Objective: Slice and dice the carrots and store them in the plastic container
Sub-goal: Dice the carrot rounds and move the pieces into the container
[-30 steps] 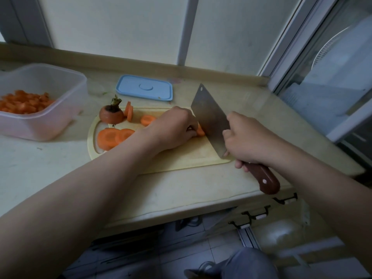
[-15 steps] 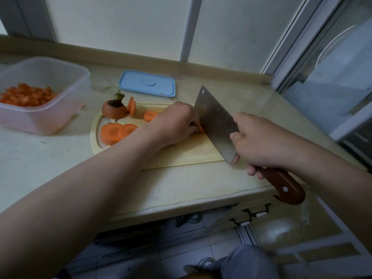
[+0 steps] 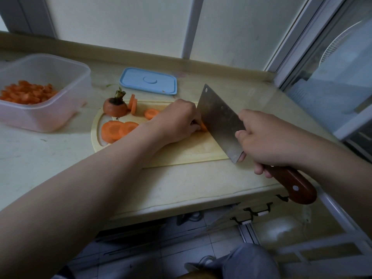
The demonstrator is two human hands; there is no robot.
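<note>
On the pale cutting board [image 3: 181,152], my left hand [image 3: 177,121] holds a small carrot piece [image 3: 203,126] with curled fingers, mostly hiding it. My right hand [image 3: 267,139] grips the brown handle of a steel cleaver [image 3: 219,121], whose blade stands right against the piece. Loose carrot slices [image 3: 116,129] lie at the board's left end, with a carrot top [image 3: 115,106] and more slices [image 3: 132,103] behind. The clear plastic container [image 3: 50,109] at the left holds diced carrot [image 3: 26,93].
A light blue lid [image 3: 149,80] lies flat on the counter behind the board. The counter's front edge runs just below my right hand, with drawer handles [image 3: 253,212] under it. A wall and window frame close the back and right.
The cleaver and my right hand have shifted slightly towards the counter's front edge along the board. My left hand stays on the carrot piece.
</note>
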